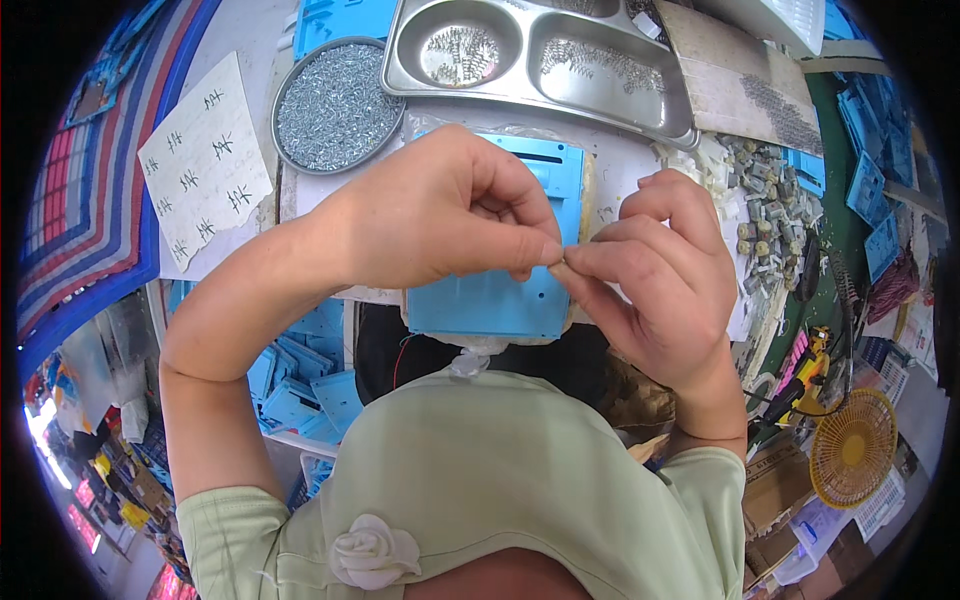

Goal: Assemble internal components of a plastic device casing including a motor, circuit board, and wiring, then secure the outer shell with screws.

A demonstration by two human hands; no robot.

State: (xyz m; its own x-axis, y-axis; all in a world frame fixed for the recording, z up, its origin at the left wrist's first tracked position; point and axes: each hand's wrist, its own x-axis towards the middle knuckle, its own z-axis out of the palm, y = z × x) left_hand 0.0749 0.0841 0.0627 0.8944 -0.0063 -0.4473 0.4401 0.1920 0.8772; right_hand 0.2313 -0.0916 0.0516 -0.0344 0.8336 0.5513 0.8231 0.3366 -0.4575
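While a striped cloth [100, 170] is filling the far left, a torn paper sheet [205, 150] covered in small dark clusters is lying just beside it, slanting on the worktop. Below, several blue plates [295, 385] are leaning loosely over one another, partly hidden behind the person's left forearm. Next, a round dish [275, 118] is holding a mass of tiny shiny metal pieces [335, 105]. The left hand [440, 210] is reaching in over the work, thumb and forefinger pressed together, its other fingers curling under. Beneath it a blue panel [500, 300] is lying flat right in front of the person; its long axis seems to be running away from the body, the far end leaning slightly right, with a dark slot [535, 156] lying crosswise near that end. Both hands are blocking my sight of its middle and far left. Beyond it, a steel tray [525, 70] is carrying small coiled pieces [460, 52] in its hollows. From the right, the right hand [660, 280] is meeting the left fingertip to fingertip above the panel, thumb and forefinger pinching, the rest bending upward; whatever they are gripping is too small for me to tell. Farther right, a board [740, 60] is bearing a dark scatter, a heap of small parts [770, 230] is spreading below it, and a yellow fan guard [852, 450] is standing lower down.
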